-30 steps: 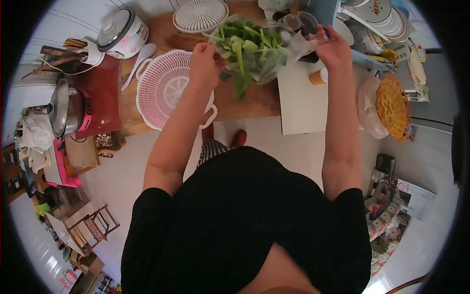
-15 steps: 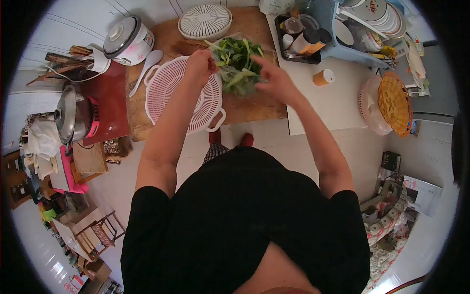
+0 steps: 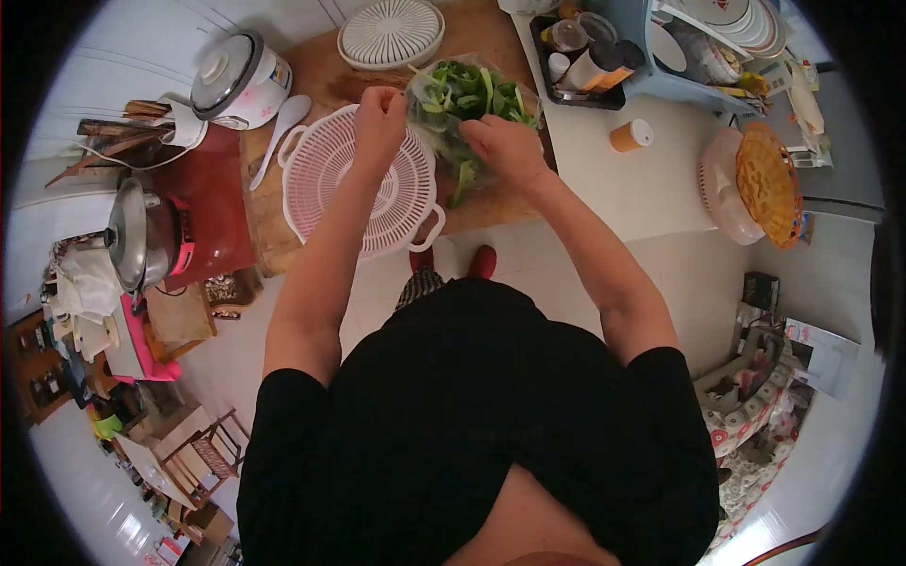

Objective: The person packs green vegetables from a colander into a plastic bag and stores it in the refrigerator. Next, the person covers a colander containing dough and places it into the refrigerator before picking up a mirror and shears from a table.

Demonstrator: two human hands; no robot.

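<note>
In the head view I'm seeing the left hand [image 3: 380, 118] and right hand [image 3: 502, 146] curling narrow, seemingly pinching the clear bag [image 3: 431, 120] of greens [image 3: 477, 91] beside the colander [image 3: 310, 187]; apparently they're working its plastic, further handling calling for lightness; knuckles are hiding their exact hold

Soft, even light, strong fisheye bending, black vignetted edges, glare at lower left
</note>
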